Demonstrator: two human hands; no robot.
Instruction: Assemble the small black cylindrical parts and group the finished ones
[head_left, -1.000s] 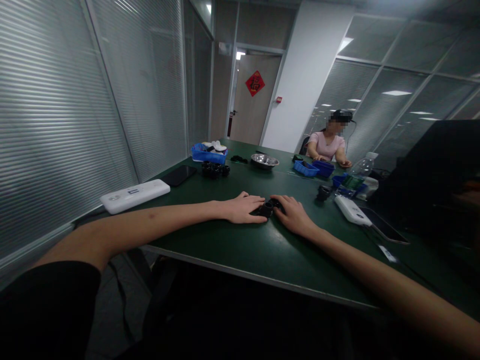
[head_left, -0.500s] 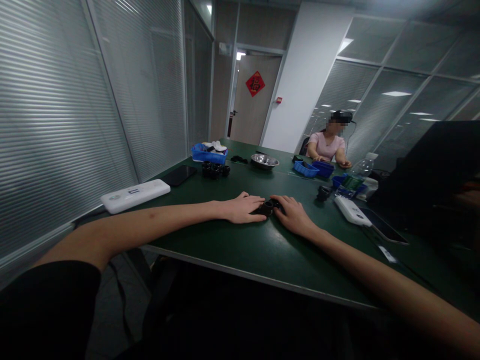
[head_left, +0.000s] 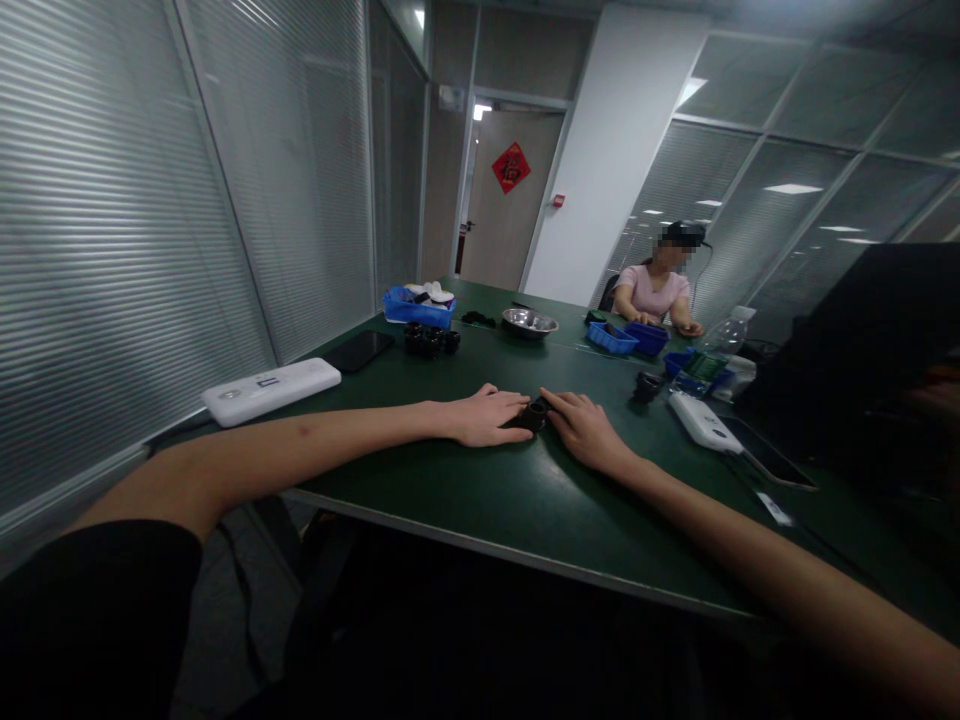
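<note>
A small black cylindrical part [head_left: 535,415] with a round opening on top stands on the green table between my hands. My left hand [head_left: 491,416] is closed on it from the left, the thumb on the near side and the fingers on the far side. My right hand [head_left: 581,425] lies close against it from the right, fingers bent together and the index fingertip at the part's far rim. Whether the right fingers also pinch a smaller piece is hidden.
Several black parts [head_left: 430,340] stand behind my left hand, near a blue basket [head_left: 420,308] and a metal bowl [head_left: 529,323]. Another black part [head_left: 646,386], a bottle [head_left: 712,352] and a white device [head_left: 705,422] are at right. A person [head_left: 654,290] sits across the table.
My right fingertips have shifted slightly left, against the black part. The dark piece that showed between the right thumb and index finger is no longer visible. My left hand has stayed in place.
</note>
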